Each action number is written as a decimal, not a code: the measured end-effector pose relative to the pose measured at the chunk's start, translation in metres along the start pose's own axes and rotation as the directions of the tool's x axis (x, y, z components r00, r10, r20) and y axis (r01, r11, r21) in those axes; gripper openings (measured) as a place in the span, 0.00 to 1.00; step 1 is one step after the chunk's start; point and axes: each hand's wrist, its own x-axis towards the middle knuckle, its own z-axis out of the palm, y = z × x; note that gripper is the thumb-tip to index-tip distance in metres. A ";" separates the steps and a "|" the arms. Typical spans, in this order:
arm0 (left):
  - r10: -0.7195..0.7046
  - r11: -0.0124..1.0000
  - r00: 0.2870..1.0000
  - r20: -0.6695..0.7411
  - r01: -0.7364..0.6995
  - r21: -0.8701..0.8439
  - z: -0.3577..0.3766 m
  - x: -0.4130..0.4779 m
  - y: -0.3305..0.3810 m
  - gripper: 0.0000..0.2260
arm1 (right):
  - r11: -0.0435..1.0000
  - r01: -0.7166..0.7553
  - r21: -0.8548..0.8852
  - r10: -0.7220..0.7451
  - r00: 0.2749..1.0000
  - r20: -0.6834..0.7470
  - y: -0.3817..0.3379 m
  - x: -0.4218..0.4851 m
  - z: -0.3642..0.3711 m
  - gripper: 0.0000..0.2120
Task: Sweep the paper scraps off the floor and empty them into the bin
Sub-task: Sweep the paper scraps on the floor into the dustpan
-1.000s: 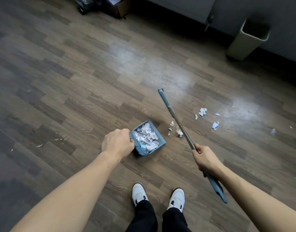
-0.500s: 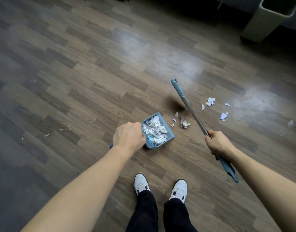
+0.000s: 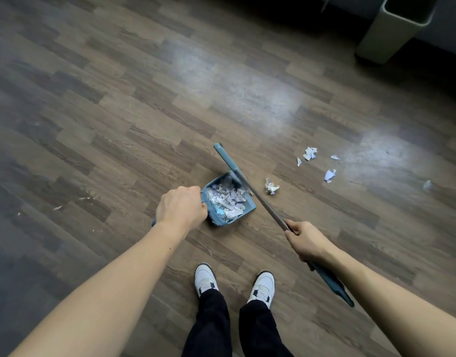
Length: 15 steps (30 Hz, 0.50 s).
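Observation:
My left hand (image 3: 182, 210) is closed around the handle of a blue dustpan (image 3: 250, 205) resting on the wood floor. White paper scraps (image 3: 228, 199) fill the pan. My right hand (image 3: 308, 240) grips the shaft of a blue and grey broom (image 3: 263, 202). The broom's far end with its dark, blurred bristles sits at the pan's open mouth. A crumpled scrap (image 3: 271, 187) lies just right of the shaft. Several loose scraps (image 3: 310, 153) lie farther right on the floor. The beige bin (image 3: 394, 29) stands at the top right by the wall.
My two white shoes (image 3: 261, 286) stand just behind the dustpan. Tiny white flecks (image 3: 58, 207) lie on the floor to the left. A dark wall base runs along the top right behind the bin.
The broom head has swept left to the dustpan's mouth, and the small scraps that lay beside the pan are gone from the floor. The view has shifted toward the bin.

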 end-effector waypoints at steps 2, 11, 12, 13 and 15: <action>-0.004 1.000 1.000 0.005 0.004 -0.001 -0.001 -0.002 0.000 0.11 | 1.000 0.009 -0.013 -0.010 0.999 -0.042 0.000 -0.004 -0.002 0.14; -0.010 1.000 1.000 -0.013 0.011 0.009 0.004 -0.004 -0.006 0.11 | 0.997 -0.064 0.045 0.064 0.998 0.000 0.008 0.004 0.031 0.08; -0.011 1.000 1.000 -0.015 0.011 0.011 0.003 -0.004 -0.006 0.12 | 0.995 -0.064 0.076 0.062 0.998 0.023 0.009 0.000 0.034 0.08; -0.010 1.000 1.000 -0.019 0.010 0.012 0.003 -0.003 -0.007 0.12 | 0.993 -0.058 0.103 0.054 0.998 0.038 0.010 -0.004 0.035 0.08; -0.003 1.000 1.000 -0.024 0.004 0.008 0.001 -0.005 -0.008 0.17 | 0.990 -0.027 0.135 0.022 0.999 0.040 0.013 -0.012 0.034 0.10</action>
